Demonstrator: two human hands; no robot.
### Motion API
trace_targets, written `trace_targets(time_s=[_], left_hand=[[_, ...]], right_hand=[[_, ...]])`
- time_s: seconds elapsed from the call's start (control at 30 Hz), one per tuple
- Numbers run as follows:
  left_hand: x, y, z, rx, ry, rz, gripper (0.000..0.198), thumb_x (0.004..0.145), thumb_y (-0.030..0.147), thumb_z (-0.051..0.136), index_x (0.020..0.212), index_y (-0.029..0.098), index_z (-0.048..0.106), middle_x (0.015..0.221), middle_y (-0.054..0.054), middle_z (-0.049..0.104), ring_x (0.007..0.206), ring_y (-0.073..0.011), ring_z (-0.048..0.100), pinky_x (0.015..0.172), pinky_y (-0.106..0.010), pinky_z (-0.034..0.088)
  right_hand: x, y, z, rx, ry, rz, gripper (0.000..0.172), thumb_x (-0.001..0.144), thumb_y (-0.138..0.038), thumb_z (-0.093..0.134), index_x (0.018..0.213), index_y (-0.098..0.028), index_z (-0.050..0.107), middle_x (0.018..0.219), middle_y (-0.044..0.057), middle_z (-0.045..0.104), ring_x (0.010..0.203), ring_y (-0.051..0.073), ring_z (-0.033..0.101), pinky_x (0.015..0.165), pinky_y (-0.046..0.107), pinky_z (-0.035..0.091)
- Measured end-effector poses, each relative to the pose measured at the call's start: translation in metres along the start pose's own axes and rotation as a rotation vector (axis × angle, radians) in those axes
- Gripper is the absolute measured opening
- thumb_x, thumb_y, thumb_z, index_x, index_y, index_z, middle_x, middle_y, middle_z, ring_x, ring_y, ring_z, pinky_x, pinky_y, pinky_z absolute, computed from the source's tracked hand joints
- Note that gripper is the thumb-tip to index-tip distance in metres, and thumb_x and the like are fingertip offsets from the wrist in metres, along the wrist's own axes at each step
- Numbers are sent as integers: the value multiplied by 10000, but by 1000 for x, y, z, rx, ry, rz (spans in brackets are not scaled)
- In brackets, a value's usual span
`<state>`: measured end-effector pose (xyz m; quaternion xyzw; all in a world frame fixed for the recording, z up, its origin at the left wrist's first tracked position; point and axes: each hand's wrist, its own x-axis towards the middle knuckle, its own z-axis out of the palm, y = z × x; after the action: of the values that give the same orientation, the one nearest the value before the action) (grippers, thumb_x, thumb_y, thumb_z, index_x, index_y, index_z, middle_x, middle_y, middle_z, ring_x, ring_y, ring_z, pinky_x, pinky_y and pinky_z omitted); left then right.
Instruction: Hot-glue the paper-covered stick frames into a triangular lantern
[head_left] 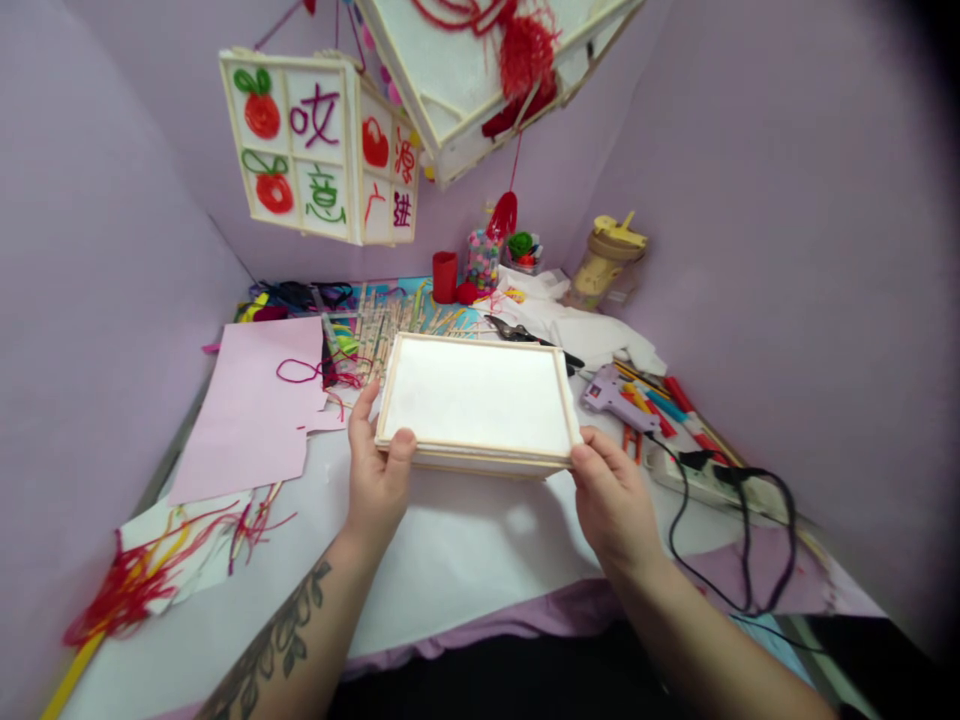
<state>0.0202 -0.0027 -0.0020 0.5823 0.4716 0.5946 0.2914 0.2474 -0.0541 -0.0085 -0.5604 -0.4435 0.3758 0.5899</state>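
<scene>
Between my two hands is a white paper box framed with thin wooden sticks (480, 395), its broad white face turned up toward me. My left hand (381, 470) grips its left end, thumb on the near left corner and fingers along the side. At the near right corner, my right hand (611, 490) pinches the frame with the thumb on top. The fingers under the box are hidden. Behind it lie a pair of dark-handled pliers (525, 335) and a spread of printed wooden sticks (379, 320).
Two decorated paper lanterns hang above, one with painted characters (322, 150), one close overhead (480, 70). A lilac glue gun (619, 400) and a power strip with black cables (720, 480) sit right. Pink paper (255, 410) and red yarn (131, 590) lie left.
</scene>
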Motion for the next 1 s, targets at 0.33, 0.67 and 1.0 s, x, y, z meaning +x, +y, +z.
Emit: trace_targets(time_s=[0.33,0.67,1.0], left_hand=[[-1,-3,0,-52,-2,-64,568,886,428,557,1379,202,389,1379,-128,483,1188,-246,544,975,-354,467],[-2,-2,0,-53,-8,-88,568,879,436,560,1364,192,390,1363,-136,499,1186,-245,550,979,-360,470],[-3,-1,-2,-74,-28,-137,583,872,458,563,1360,190,390,1361,-144,503,1187,-267,551,990,-387,462]], right_hand=[[0,-13,7,152,-70,48,266,852,-438,534,924,-230,685,943,56,705,861,249,628,734,345,495],[1,-9,23,134,-30,117,461,774,-471,678,1114,-159,673,1087,120,720,1018,307,643,868,413,510],[-2,-10,23,57,11,105,511,756,-488,681,1145,-157,666,1073,130,724,1055,337,641,926,475,495]])
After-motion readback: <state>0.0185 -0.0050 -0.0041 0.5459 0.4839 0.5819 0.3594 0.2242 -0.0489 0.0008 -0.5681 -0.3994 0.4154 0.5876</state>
